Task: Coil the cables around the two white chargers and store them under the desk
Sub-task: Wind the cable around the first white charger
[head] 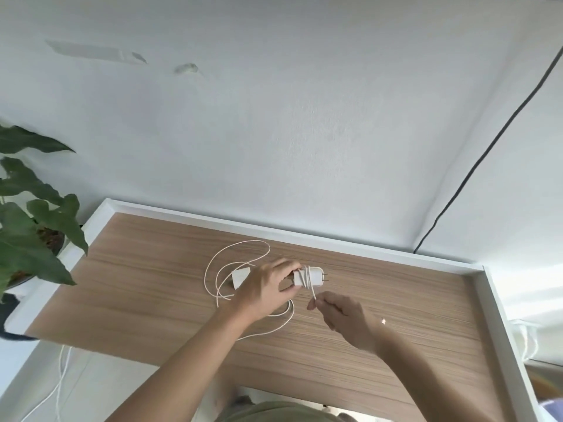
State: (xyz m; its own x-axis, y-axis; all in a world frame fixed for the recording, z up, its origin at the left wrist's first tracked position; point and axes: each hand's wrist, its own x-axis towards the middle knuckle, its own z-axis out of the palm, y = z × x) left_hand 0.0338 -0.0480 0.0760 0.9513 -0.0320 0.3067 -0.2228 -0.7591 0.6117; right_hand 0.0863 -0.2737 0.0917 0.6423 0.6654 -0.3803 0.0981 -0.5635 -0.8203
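My left hand point(268, 289) grips a white charger point(315, 277) just above the wooden desk point(152, 284), its two prongs pointing right. A few turns of white cable point(307, 277) wrap around the charger's body. My right hand point(344, 315) pinches that cable just below the charger, holding it taut. A second white charger point(240, 277) lies on the desk to the left, partly hidden by my left hand. Its loose white cable point(213, 266) loops over the desk around it.
A white raised rim point(274, 231) borders the desk at the back and right. A leafy potted plant point(33, 214) stands off the left edge. A dark cable point(487, 153) runs down the wall at right. Another white cord point(62, 370) hangs below at left.
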